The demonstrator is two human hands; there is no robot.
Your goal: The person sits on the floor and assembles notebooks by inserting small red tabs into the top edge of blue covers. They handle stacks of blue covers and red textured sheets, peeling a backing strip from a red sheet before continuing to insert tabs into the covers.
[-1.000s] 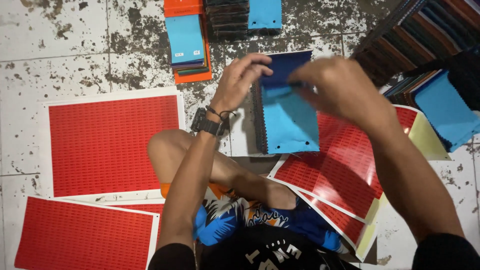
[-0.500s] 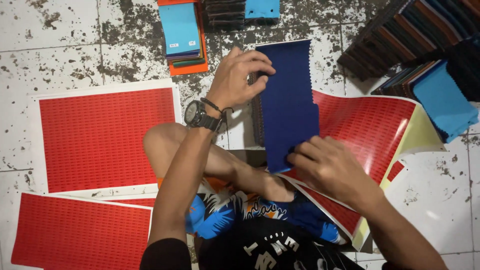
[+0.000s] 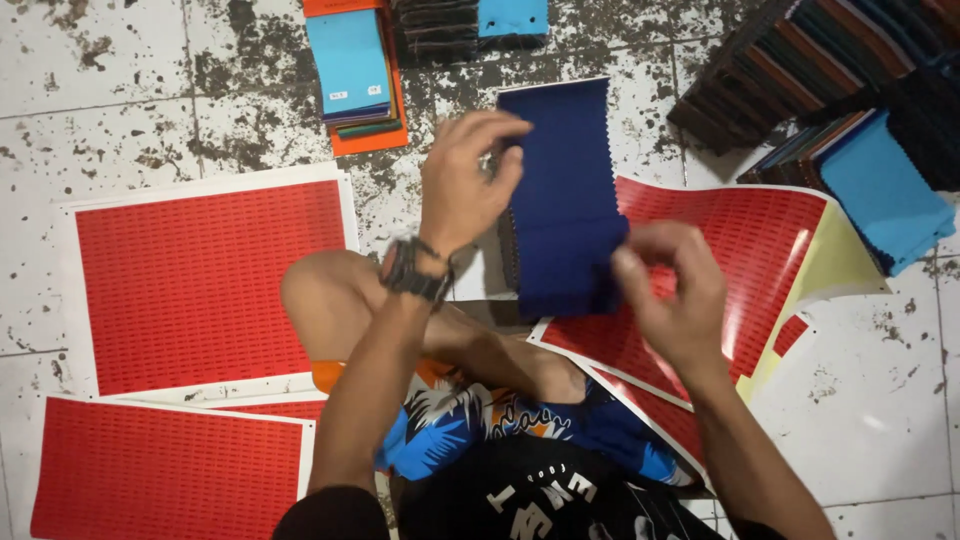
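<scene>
My left hand (image 3: 465, 185), with a dark watch on its wrist, grips the upper left edge of a stack of fabric swatches with a dark blue swatch (image 3: 560, 190) on top, held above the floor. My right hand (image 3: 675, 295) hovers at the swatch's lower right corner, thumb and fingertips pinched together; anything between them is too small to see. Under that hand lies a red sticker sheet (image 3: 760, 240) whose corner is peeled back to show its yellow backing (image 3: 825, 265).
Two more red sticker sheets (image 3: 210, 285) (image 3: 160, 470) lie on the stained tile floor at left. A light blue and orange swatch pile (image 3: 350, 65) sits at the top, and rows of dark swatch stacks (image 3: 820, 60) with a light blue one (image 3: 885, 190) at right. My bent knee (image 3: 320, 290) is below.
A light blue swatch was flipped away, leaving the dark blue one on top. My right hand went down to the red sheet, then rose to the swatch's lower right corner.
</scene>
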